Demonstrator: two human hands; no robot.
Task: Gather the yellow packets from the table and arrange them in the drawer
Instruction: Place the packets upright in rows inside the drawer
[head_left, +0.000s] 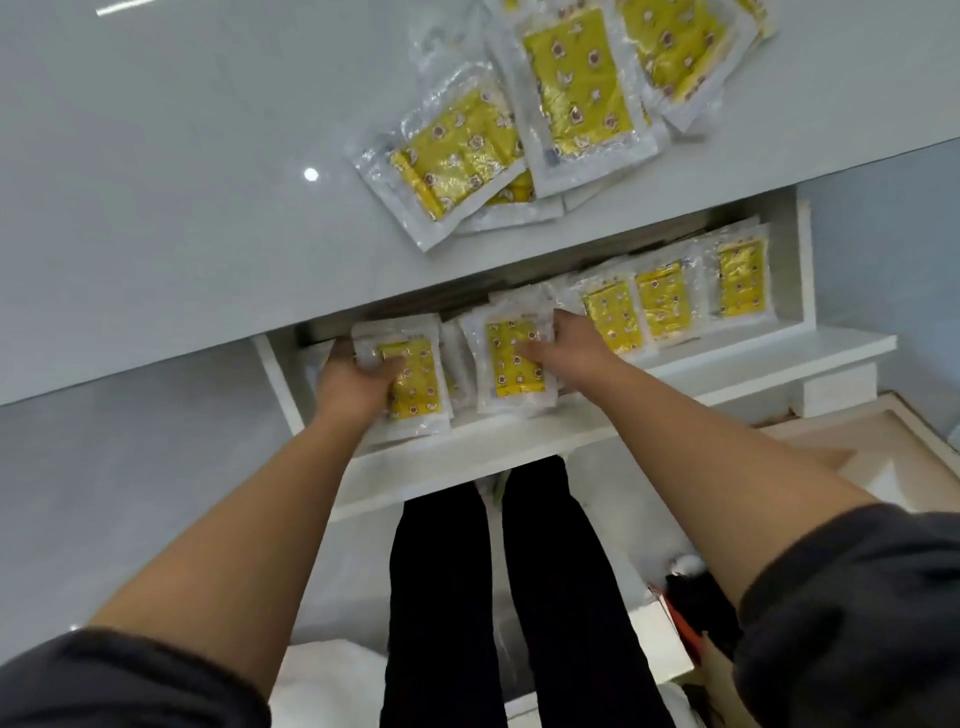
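Observation:
Several yellow packets in clear plastic lie in a loose pile (550, 104) on the grey table top (182, 156). Below it the white drawer (519, 447) stands pulled out, with a row of yellow packets (670, 301) standing along its right part. My left hand (353, 376) grips a packet (415, 384) at the drawer's left end, fingers wrapped over its left edge. My right hand (563, 343) rests flat on the neighbouring packet (511, 364), fingers spread over its right side, pressing it in place.
My black-trousered legs (519, 597) stand under the drawer front. A beige box edge (883, 441) sits at the right. A white object (332, 675) and an orange-black item (691, 613) lie on the floor below.

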